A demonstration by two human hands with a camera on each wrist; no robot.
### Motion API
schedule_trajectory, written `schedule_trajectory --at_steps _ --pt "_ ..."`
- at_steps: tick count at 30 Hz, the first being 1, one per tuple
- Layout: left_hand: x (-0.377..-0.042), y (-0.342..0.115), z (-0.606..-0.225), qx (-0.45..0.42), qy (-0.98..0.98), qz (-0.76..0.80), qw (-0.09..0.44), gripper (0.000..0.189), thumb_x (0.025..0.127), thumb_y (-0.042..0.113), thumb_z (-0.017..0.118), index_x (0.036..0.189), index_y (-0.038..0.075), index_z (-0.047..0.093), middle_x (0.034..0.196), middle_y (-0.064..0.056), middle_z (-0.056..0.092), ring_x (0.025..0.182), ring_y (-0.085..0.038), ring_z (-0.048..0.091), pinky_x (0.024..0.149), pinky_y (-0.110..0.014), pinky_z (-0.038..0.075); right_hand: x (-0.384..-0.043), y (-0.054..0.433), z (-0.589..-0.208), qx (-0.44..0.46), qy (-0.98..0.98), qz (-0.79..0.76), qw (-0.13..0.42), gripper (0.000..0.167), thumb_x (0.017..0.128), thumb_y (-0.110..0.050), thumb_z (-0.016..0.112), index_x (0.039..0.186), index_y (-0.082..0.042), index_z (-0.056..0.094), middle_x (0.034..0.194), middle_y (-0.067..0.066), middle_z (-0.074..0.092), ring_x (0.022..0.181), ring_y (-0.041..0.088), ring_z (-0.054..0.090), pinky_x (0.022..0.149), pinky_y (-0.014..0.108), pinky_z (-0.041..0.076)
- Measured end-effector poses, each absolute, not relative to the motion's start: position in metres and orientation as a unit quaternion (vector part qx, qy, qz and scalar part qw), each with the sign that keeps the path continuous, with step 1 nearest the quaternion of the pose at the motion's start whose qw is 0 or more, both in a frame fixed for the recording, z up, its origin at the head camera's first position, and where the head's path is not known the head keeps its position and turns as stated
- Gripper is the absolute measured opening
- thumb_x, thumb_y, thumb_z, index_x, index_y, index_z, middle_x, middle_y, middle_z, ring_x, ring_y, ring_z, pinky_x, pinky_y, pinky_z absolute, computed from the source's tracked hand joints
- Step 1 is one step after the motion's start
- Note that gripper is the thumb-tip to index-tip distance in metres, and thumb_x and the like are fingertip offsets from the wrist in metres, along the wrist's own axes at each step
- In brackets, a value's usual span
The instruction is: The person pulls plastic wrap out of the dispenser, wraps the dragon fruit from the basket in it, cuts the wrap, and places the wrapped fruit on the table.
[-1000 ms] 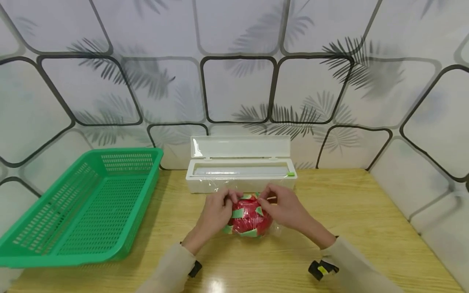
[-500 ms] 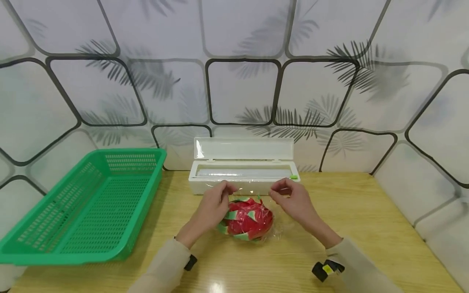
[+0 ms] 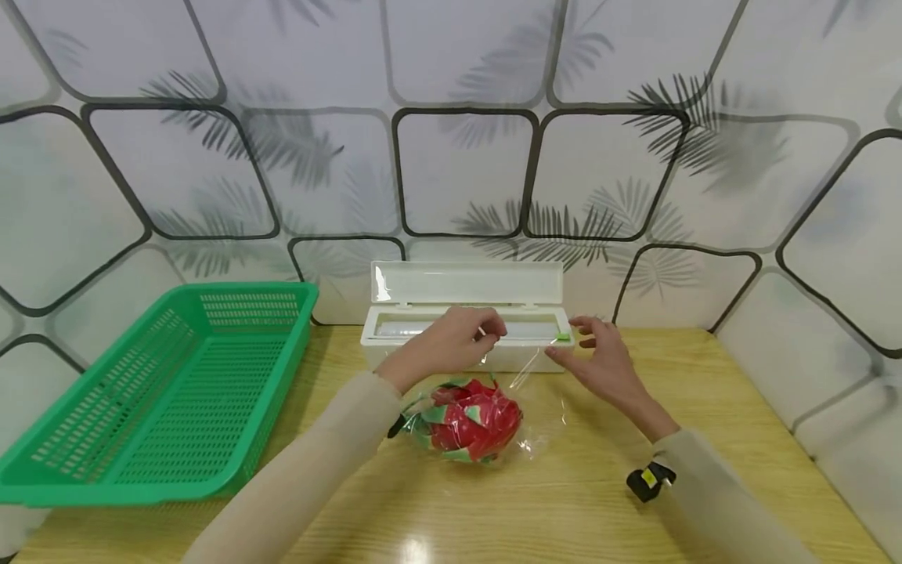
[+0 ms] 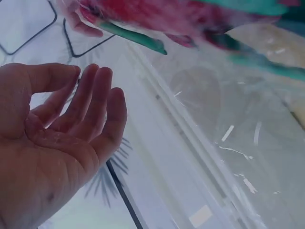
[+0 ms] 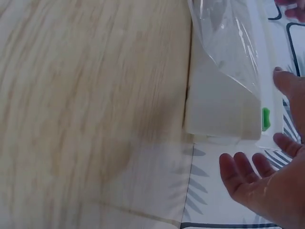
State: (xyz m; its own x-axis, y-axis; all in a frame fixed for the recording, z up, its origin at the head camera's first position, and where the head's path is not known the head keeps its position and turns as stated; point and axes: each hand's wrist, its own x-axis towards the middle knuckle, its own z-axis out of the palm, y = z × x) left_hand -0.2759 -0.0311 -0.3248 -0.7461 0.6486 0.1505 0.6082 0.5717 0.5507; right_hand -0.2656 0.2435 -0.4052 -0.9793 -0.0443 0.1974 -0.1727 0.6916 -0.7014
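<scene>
A red dragon fruit (image 3: 486, 419) with green scales lies on the table under clear cling film (image 5: 228, 43). The film runs up from it to a white cling film dispenser (image 3: 524, 360), whose lid (image 3: 465, 282) stands raised. My left hand (image 3: 458, 341) hovers over the dispenser's front, its fingers loosely bent and nothing showing between them in the left wrist view. At the dispenser's right end, beside the green slide cutter (image 5: 266, 119), my right hand (image 3: 602, 360) has thumb and fingers spread apart. Part of the dispenser's front is hidden behind the left hand.
A green perforated plastic basket (image 3: 169, 495) stands on the left of the wooden table (image 3: 705, 439). Patterned covering (image 3: 461, 172) with leaf prints rises right behind the dispenser and along both sides.
Both hands have left the film edge above the dragon fruit. The left moved up and right over the dispenser; the right moved to its right end, fingers spreading.
</scene>
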Motion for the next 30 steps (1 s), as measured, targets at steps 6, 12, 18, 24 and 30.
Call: schedule_trajectory --at_steps 6,12,18,24,30 --pt "-0.293 -0.009 -0.321 0.384 0.88 0.261 0.103 0.027 0.102 0.008 0.052 0.122 0.0 0.066 0.124 -0.014 0.07 0.12 -0.025 0.065 0.105 -0.039 0.051 -0.267 0.237 -0.409 0.001 -0.9 0.434 0.041 0.086 0.087 -0.029 0.081 0.152 -0.003 0.031 0.131 0.029 0.046 0.102 0.037 0.065 0.08 0.037 0.056" --pt "-0.303 0.008 -0.321 0.398 0.886 0.212 0.108 0.028 0.102 0.009 0.051 0.124 0.001 0.066 0.124 -0.013 0.07 0.116 -0.024 0.066 0.102 -0.037 0.052 -0.263 0.235 -0.411 -0.024 -0.859 0.511 -0.01 0.094 0.087 -0.022 0.082 0.157 -0.006 0.022 0.128 0.027 0.046 0.079 0.017 0.072 0.072 0.029 0.061" --pt "-0.313 0.032 -0.309 0.407 0.893 0.17 0.086 0.031 0.102 0.008 0.049 0.126 0.003 0.068 0.122 -0.011 0.072 0.109 -0.022 0.067 0.098 -0.034 0.052 -0.266 0.249 -0.412 0.017 -0.857 0.514 -0.03 0.089 0.088 -0.022 0.081 0.156 -0.005 0.025 0.129 0.028 0.047 0.081 0.016 0.071 0.072 0.029 0.06" --pt "-0.318 0.056 -0.307 0.431 0.889 0.123 0.089 0.032 0.104 0.008 0.05 0.129 0.005 0.069 0.128 -0.009 0.071 0.119 -0.021 0.066 0.104 -0.032 0.051 -0.271 0.261 -0.413 0.07 -0.838 0.539 -0.047 0.086 0.095 -0.027 0.075 0.16 -0.008 0.022 0.138 0.029 0.043 0.109 0.034 0.07 0.083 0.037 0.062" --pt "-0.325 0.07 -0.317 0.449 0.884 0.084 0.097 0.033 0.104 0.008 0.051 0.129 0.011 0.071 0.125 -0.004 0.072 0.116 -0.017 0.064 0.102 -0.028 0.05 -0.279 0.266 -0.414 0.091 -0.881 0.465 -0.004 0.079 0.097 -0.035 0.071 0.161 -0.013 0.029 0.147 0.031 0.043 0.12 0.046 0.064 0.076 0.03 0.06"
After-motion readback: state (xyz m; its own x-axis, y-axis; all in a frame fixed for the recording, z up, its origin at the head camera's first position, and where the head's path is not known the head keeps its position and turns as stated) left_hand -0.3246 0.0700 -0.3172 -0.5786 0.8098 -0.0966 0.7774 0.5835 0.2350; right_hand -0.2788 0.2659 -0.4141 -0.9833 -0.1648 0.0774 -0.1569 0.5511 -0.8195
